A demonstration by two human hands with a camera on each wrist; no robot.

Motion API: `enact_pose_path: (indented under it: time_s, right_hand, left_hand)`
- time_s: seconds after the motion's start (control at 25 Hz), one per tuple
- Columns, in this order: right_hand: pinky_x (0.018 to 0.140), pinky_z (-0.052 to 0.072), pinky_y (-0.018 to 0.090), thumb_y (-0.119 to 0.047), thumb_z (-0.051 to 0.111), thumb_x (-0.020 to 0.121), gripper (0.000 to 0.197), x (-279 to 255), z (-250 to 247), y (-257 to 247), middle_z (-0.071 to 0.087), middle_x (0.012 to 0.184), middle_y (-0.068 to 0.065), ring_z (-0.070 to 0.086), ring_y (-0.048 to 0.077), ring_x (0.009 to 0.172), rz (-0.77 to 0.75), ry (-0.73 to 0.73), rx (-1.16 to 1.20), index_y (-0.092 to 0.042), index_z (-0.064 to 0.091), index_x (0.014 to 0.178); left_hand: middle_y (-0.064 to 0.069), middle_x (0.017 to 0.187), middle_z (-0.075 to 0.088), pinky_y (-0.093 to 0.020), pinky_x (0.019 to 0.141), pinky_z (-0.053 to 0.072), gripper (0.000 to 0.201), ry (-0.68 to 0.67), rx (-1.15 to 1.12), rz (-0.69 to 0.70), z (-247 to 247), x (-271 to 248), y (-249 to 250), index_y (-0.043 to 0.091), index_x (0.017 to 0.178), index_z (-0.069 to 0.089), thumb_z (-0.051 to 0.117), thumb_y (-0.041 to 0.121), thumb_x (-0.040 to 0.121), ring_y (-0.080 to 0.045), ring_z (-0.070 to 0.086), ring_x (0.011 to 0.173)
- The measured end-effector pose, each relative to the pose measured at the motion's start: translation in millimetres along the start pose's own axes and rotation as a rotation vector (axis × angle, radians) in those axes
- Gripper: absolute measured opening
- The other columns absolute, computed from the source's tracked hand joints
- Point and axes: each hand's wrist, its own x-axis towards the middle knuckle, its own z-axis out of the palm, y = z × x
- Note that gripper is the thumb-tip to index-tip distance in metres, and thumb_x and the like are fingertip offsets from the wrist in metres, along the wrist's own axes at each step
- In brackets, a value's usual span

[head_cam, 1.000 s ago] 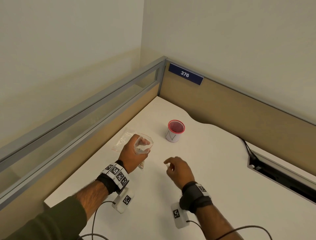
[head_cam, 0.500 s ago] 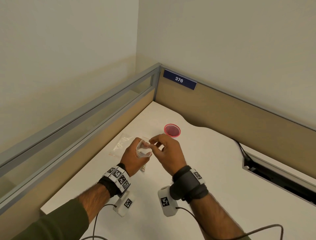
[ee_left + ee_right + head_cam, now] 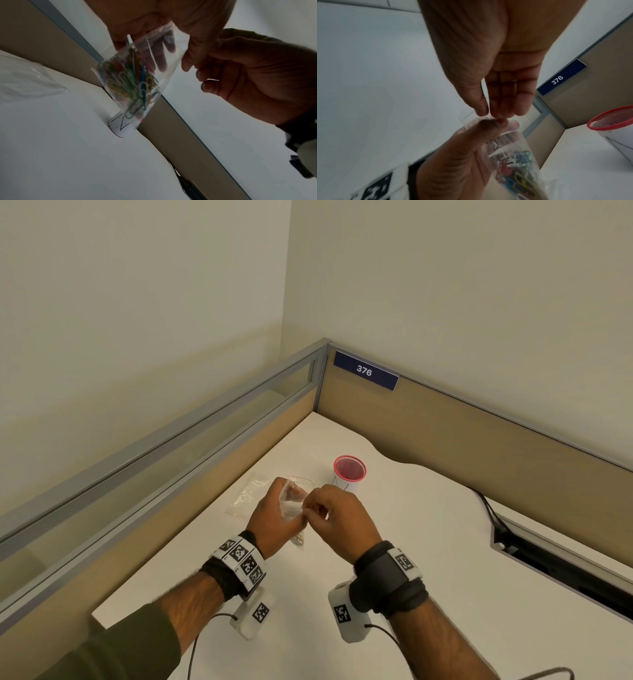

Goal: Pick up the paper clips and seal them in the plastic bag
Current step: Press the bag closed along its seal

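My left hand (image 3: 274, 517) holds a small clear plastic bag (image 3: 137, 75) up above the desk, fingers curled round its mouth. Several coloured paper clips (image 3: 132, 86) lie bunched in the bag's lower end (image 3: 520, 174). My right hand (image 3: 334, 518) meets the left at the bag's top edge (image 3: 489, 119), thumb and fingertips pinching the rim. In the head view the bag (image 3: 291, 503) is mostly hidden between the two hands. Whether the mouth is sealed cannot be made out.
A white cup with a red rim (image 3: 349, 472) stands just behind my hands. More clear bags (image 3: 251, 493) lie flat on the white desk (image 3: 428, 542) to the left. Partition walls (image 3: 479, 453) close the corner; a cable slot (image 3: 555, 563) runs at right.
My right hand came across from the desk with a paper clip to the bag's mouth and now pinches its rim. The left hand kept holding the bag up.
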Motion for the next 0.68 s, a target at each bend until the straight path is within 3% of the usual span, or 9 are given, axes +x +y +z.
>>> enact_pose_path:
  time_s: [0.12, 0.2, 0.28, 0.36, 0.56, 0.68]
  right_hand:
    - [0.074, 0.055, 0.03, -0.02, 0.059, 0.088, 0.005, 0, -9, 0, 0.062, 0.085, -0.003, 0.058, 0.013, 0.077, 0.017, 0.075, 0.081, -0.02, 0.064, 0.089]
    - [0.075, 0.056, 0.027, -0.019, 0.06, 0.088, 0.004, -1, -13, 2, 0.064, 0.086, -0.003, 0.06, 0.012, 0.079, 0.04, 0.108, 0.149, -0.02, 0.064, 0.088]
    - [0.076, 0.056, 0.026, -0.018, 0.061, 0.087, 0.004, -2, -15, 3, 0.066, 0.086, -0.003, 0.061, 0.012, 0.079, 0.041, 0.121, 0.203, -0.019, 0.064, 0.088]
    - [0.076, 0.056, 0.026, -0.015, 0.06, 0.087, 0.006, -2, -15, 4, 0.066, 0.086, -0.003, 0.061, 0.012, 0.08, 0.041, 0.111, 0.228, -0.019, 0.064, 0.088]
    - [0.077, 0.053, 0.017, -0.008, 0.058, 0.089, 0.027, -1, -14, 10, 0.068, 0.083, -0.007, 0.063, 0.009, 0.078, 0.092, 0.114, 0.327, -0.027, 0.06, 0.109]
    - [0.07, 0.055, 0.02, -0.008, 0.061, 0.089, 0.016, 1, -11, 18, 0.07, 0.085, -0.004, 0.063, 0.012, 0.075, 0.198, 0.158, 0.424, -0.017, 0.067, 0.101]
  left_hand:
    - [0.004, 0.122, 0.065, -0.027, 0.091, 0.058, 0.068, -0.01, -0.05, -0.006, -7, -8, 3, 0.027, 0.128, 0.047, 0.087, 0.03, 0.074, -0.015, 0.064, 0.116]
    - [0.004, 0.128, 0.066, -0.031, 0.099, 0.054, 0.072, -0.016, -0.125, -0.001, -17, -14, 1, 0.027, 0.132, 0.051, 0.086, 0.045, 0.072, -0.014, 0.064, 0.12]
    - [0.003, 0.125, 0.07, -0.041, 0.105, 0.052, 0.067, -0.007, -0.156, -0.012, -24, -15, -1, 0.024, 0.126, 0.06, 0.079, 0.059, 0.072, -0.017, 0.065, 0.119]
    - [0.002, 0.121, 0.073, -0.045, 0.105, 0.051, 0.054, 0.013, -0.176, -0.031, -28, -13, -1, 0.019, 0.117, 0.067, 0.077, 0.052, 0.076, -0.018, 0.067, 0.117]
    - [-0.009, 0.103, 0.077, -0.036, 0.09, 0.057, 0.027, 0.063, -0.247, -0.03, -34, -6, 4, 0.008, 0.099, 0.069, 0.079, 0.025, 0.08, -0.021, 0.072, 0.099]
    - [-0.005, 0.082, 0.075, -0.033, 0.077, 0.056, 0.031, 0.057, -0.245, -0.055, -39, 3, 11, 0.007, 0.087, 0.064, 0.086, 0.024, 0.075, -0.016, 0.067, 0.079]
